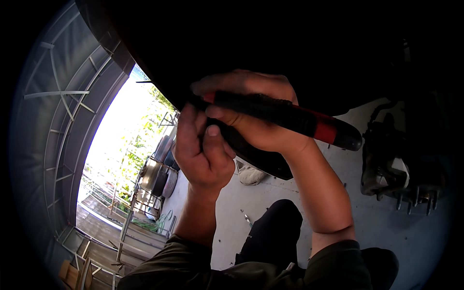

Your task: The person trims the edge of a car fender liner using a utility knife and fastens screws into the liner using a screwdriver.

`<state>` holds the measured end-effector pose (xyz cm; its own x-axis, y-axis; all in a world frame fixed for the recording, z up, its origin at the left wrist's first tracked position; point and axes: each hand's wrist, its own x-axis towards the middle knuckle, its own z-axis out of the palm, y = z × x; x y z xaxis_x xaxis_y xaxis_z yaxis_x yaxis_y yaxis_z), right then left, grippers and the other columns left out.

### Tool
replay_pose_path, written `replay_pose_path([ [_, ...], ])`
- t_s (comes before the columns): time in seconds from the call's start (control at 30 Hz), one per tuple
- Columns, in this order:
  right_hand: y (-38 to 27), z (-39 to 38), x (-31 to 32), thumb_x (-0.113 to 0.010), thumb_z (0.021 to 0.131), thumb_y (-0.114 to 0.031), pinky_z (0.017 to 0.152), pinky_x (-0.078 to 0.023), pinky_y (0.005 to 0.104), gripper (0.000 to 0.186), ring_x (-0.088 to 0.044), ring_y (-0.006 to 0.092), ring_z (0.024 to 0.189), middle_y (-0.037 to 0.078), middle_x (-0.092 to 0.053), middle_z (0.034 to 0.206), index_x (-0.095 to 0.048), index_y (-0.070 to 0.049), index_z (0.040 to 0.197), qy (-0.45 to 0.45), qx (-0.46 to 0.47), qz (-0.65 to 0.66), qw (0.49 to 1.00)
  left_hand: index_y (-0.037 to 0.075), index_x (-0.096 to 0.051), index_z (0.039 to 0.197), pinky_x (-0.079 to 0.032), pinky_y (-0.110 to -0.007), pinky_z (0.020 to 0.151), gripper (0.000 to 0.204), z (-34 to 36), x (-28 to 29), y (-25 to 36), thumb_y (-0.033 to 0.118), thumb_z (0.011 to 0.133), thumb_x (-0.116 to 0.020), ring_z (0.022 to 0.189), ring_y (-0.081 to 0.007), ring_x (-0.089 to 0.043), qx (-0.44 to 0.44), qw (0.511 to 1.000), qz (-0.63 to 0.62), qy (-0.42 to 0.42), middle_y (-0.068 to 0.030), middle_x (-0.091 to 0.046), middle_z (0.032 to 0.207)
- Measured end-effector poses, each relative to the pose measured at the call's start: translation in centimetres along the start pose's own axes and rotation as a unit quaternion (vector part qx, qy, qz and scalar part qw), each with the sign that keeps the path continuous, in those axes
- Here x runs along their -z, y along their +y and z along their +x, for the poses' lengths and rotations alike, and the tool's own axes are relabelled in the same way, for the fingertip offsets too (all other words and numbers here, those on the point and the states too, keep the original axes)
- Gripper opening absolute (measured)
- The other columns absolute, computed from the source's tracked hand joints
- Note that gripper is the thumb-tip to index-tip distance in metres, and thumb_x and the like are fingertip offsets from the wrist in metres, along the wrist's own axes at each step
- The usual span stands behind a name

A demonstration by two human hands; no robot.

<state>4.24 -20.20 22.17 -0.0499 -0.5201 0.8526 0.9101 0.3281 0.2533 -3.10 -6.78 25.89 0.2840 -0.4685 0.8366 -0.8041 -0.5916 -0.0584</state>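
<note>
My right hand (270,125) is closed around a screwdriver-like tool (290,118) with a thick black-and-red handle. The handle slants down to the right, its rounded butt end sticking out past my wrist. Its working tip is lost in shadow by my fingers. Just to the left and lower, my left hand (205,157) has its fingers bent and thumb pressed in, gripping the edge of a dark curved panel (261,157). Both hands are close together beneath a large, very dark vehicle body (232,38). What lies between the left fingertips is hard to see.
On the right, a wheel hub (420,191) with several protruding studs hangs beside dark suspension parts. A pale shoe (251,175) shows behind the panel. On the grey floor (227,241) lies a small slim object (248,220). Stacked tyres (162,166) and metal frames stand at the left.
</note>
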Motion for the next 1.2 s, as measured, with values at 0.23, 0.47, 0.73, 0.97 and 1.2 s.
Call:
replay_pose_path([
  [0.23,-0.1,2.3,3.2,-0.085,0.087,-0.015,0.084,-0.065,0.0352,0.026,-0.079,0.0237,0.097,0.013,-0.080,0.110,-0.079,-0.003,0.110,-0.107,-0.118,0.058,0.986,-0.014,-0.044,0.148,-0.036,-0.017,0.045,0.051,0.1,0.2,0.4,0.016,0.107,-0.042,0.045,-0.0036,-0.049,0.013,0.999,-0.017,-0.035,-0.0047,-0.066,0.071],
  [0.47,0.6,0.0,1.5,-0.077,0.098,-0.025,0.090,-0.066,0.0391,0.036,-0.078,0.0262,0.101,0.020,-0.076,0.114,-0.071,0.001,0.122,0.000,-0.240,0.235,0.942,-0.014,-0.025,0.160,-0.045,-0.020,0.047,0.062,-0.4,0.8,0.9,0.009,0.104,-0.041,0.051,-0.0063,-0.055,0.023,0.999,0.001,-0.037,-0.0258,-0.070,0.125],
  [0.73,-2.7,-1.7,-1.1,-0.070,0.104,-0.032,0.088,-0.065,0.0382,0.046,-0.075,0.0217,0.095,0.014,-0.075,0.106,-0.064,0.003,0.134,0.174,-0.299,0.279,0.896,-0.015,-0.033,0.155,-0.045,-0.020,0.048,0.067,-0.7,1.0,0.5,0.000,0.094,-0.055,0.054,-0.0070,-0.059,0.037,0.996,-0.084,-0.018,-0.0249,-0.071,0.117],
  [0.97,-7.8,-2.9,-0.9,-0.069,0.105,-0.026,0.069,-0.053,0.0259,0.046,-0.061,0.0104,0.069,0.005,-0.065,0.082,-0.059,0.004,0.140,0.103,-0.252,-0.033,0.961,-0.011,-0.033,0.158,-0.044,-0.020,0.050,0.069,-1.2,0.7,0.8,-0.002,0.095,-0.060,0.056,-0.0060,-0.056,0.077,0.976,-0.205,-0.005,-0.0248,-0.070,0.121],
  [1.2,-12.4,-4.2,-2.2,-0.073,0.096,0.005,0.083,-0.055,0.0278,0.040,-0.070,0.0144,0.091,0.011,-0.071,0.115,-0.064,0.000,0.134,0.031,-0.247,-0.282,0.927,-0.006,-0.027,0.163,-0.049,-0.021,0.063,0.074,-1.3,-0.3,1.6,-0.003,0.096,-0.060,0.074,-0.0091,-0.062,0.057,0.955,-0.289,-0.004,-0.0225,-0.056,0.140],
])
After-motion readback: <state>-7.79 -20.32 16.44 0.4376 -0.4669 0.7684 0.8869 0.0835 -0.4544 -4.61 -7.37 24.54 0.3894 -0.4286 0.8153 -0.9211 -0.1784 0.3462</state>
